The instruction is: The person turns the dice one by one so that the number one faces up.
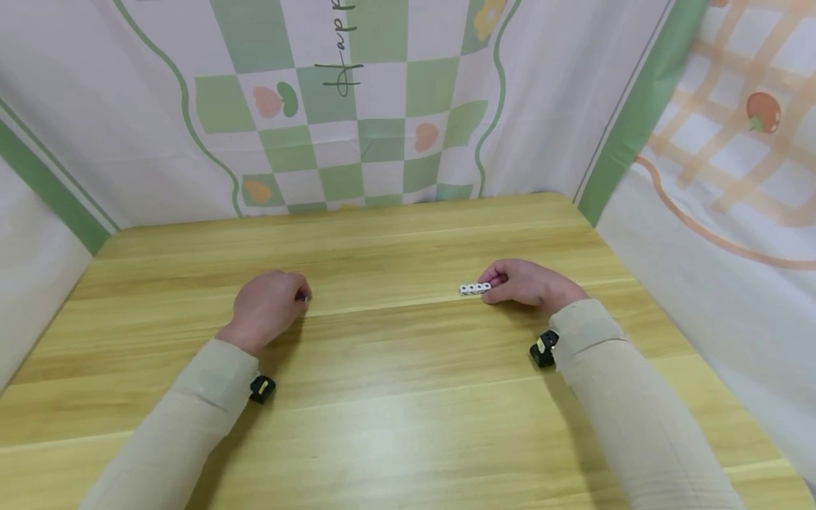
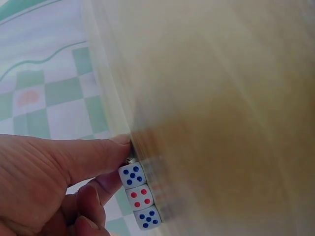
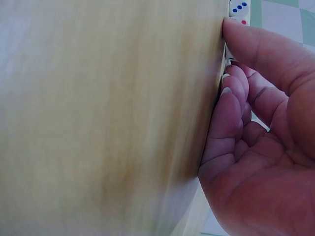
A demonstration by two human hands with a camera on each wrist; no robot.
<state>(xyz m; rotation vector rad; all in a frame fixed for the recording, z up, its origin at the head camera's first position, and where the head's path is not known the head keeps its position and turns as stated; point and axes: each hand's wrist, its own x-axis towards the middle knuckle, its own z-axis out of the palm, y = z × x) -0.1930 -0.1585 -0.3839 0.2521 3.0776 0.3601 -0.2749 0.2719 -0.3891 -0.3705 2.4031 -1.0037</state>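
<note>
My left hand (image 1: 264, 308) rests low over the left part of the table, thumb and fingers curled at a short row of dice (image 2: 140, 197). Three white dice with blue or red pips show in the left wrist view; the thumb tip covers the top end of the row. From the head view the hand hides nearly all of them. Further right, my right hand (image 1: 525, 283) pinches the near end of another row of white dice (image 1: 473, 289) lying on the table. In the right wrist view the thumb covers part of that row, and only its end dice (image 3: 239, 8) show.
The wood-grain table (image 1: 382, 368) spans the space between both arms. Behind it hangs a green-and-white checked cloth (image 1: 382, 142), with another printed cloth (image 1: 733, 177) on the right. Black wrist cameras (image 1: 543, 349) sit on both cuffs, just above the tabletop.
</note>
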